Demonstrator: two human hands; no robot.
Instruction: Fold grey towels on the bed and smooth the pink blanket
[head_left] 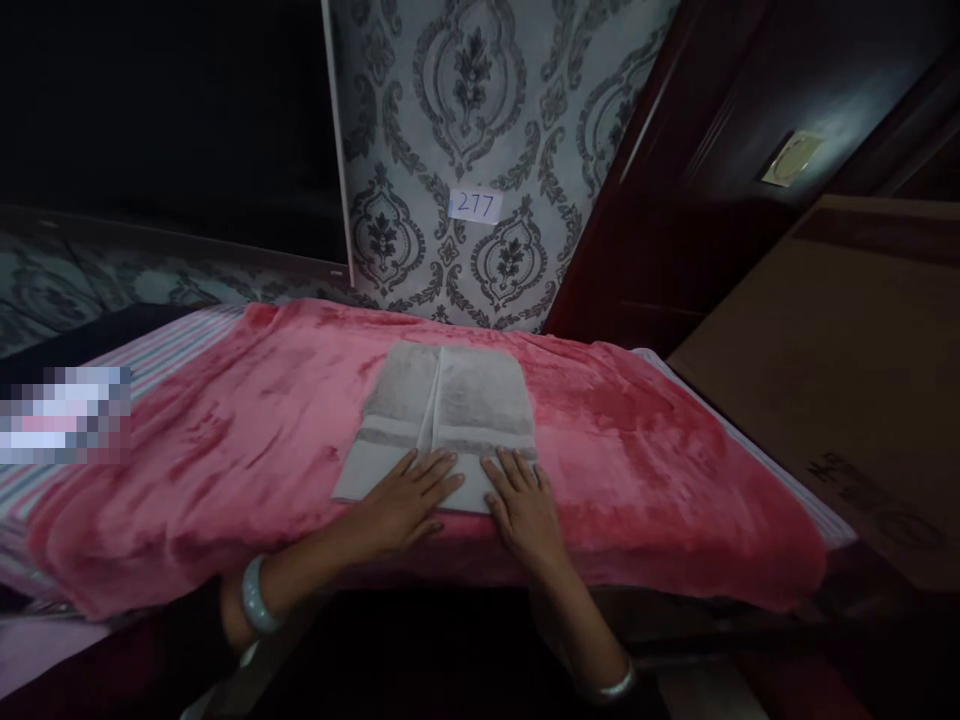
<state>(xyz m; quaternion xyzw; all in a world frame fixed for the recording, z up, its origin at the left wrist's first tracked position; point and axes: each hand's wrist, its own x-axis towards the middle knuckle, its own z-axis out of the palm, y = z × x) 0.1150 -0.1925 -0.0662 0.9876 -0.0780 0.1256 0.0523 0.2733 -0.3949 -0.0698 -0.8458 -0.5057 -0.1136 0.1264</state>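
Note:
A grey towel with pale bands (484,390) lies folded on a pink plush blanket (630,480). Its two folded sides meet along a slit near the middle. My left hand (409,495) rests palm down on the towel's near edge, fingers spread toward the right. Beside it, my right hand (523,500) lies flat on the near right corner, with the fingers pointing away from me. Neither hand grasps anything. A pale bangle is on the left wrist, and another band circles the right one.
A large dark screen (165,130) hangs at the upper left. The patterned wall carries a paper label marked 277 (475,205). A cardboard box (832,370) stands at the right beside dark wood panelling. Striped cloth (169,340) shows under the blanket; a blurred patch covers something at the left.

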